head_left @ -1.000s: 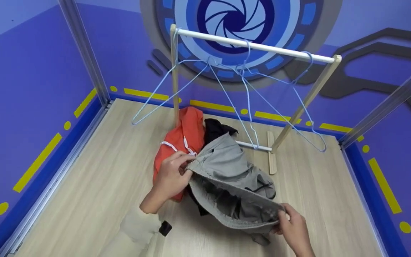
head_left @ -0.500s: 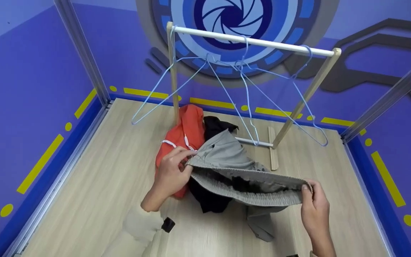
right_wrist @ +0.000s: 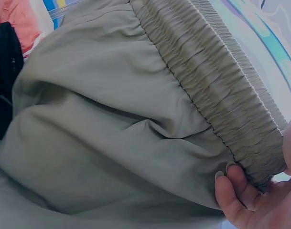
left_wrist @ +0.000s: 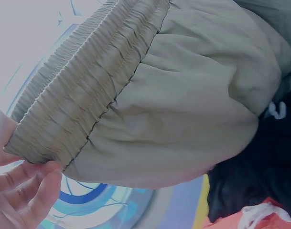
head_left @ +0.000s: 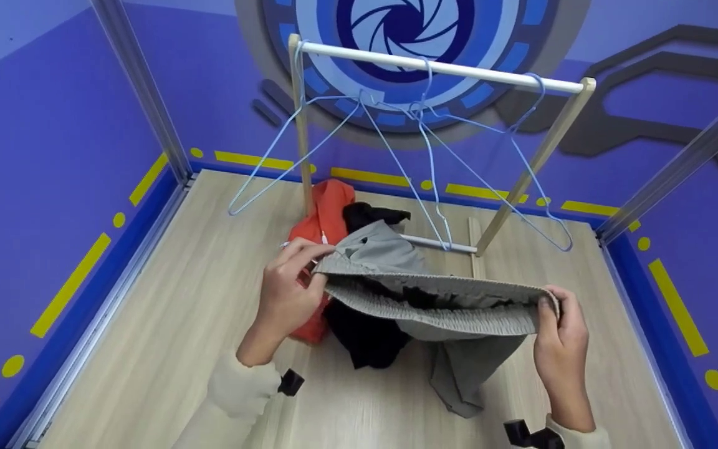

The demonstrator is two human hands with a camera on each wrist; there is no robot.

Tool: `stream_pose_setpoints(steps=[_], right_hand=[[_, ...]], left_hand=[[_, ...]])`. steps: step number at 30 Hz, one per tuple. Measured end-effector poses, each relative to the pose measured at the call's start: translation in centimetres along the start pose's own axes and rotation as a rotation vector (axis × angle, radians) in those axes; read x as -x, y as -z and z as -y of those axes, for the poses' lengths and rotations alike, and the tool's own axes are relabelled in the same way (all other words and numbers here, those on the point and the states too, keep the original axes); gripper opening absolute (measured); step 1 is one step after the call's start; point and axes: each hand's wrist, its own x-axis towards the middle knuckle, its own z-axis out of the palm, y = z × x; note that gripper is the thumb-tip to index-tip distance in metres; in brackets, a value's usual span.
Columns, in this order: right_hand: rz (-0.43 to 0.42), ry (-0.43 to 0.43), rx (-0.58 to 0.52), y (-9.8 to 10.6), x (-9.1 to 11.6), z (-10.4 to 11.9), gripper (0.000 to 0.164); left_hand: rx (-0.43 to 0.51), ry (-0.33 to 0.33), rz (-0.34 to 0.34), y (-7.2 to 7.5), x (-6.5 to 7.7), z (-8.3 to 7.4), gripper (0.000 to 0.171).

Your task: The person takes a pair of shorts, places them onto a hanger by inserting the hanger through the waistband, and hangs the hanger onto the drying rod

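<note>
Grey trousers (head_left: 483, 362) with a gathered elastic waistband (left_wrist: 88, 90) are stretched between both hands, the waist opening facing up toward the head camera. My left hand (head_left: 293, 284) pinches one end of the waistband between thumb and fingers. At the opposite end my right hand (head_left: 561, 337) grips the band, thumb on top; in the right wrist view its fingertips (right_wrist: 226, 188) press the cloth just below the elastic. One grey leg hangs down toward the table. Under and behind the trousers lie a black garment (head_left: 368, 337) and a red-orange garment (head_left: 325, 215) with white drawstrings.
Behind the clothes stands a wooden rack (head_left: 524, 168) with a white top rail (head_left: 390, 57). Several light blue wire hangers (head_left: 272, 153) hang from it. Blue printed walls (head_left: 53, 156) with metal corner posts enclose the wooden tabletop (head_left: 147, 318).
My right hand has moved right and up, drawing the waistband from slack to nearly straight. The left hand has risen slightly, still pinching its end. More of the black garment shows below.
</note>
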Motion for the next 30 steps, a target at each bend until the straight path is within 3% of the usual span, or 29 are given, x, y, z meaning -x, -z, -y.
stream_pose_setpoints(steps=[7, 12, 21, 30], right_hand=[[0.007, 0.042, -0.042, 0.3, -1.0, 1.1, 0.022], [0.037, 0.009, -0.017, -0.2, -1.3, 0.8, 0.022], [0.187, -0.145, 0.113, -2.1, -0.7, -2.1, 0.019], [0.265, -0.163, 0.166, -2.8, -0.5, -3.4, 0.016]], left_hand=[[0.028, -0.057, -0.094, 1.0, -0.6, -1.6, 0.035], [0.042, -0.069, -0.092, 0.9, -0.4, -1.2, 0.031], [0.050, 0.106, 0.036, -0.6, 1.5, 1.6, 0.025], [-0.004, 0.242, 0.117, -1.5, 2.8, 3.3, 0.024]])
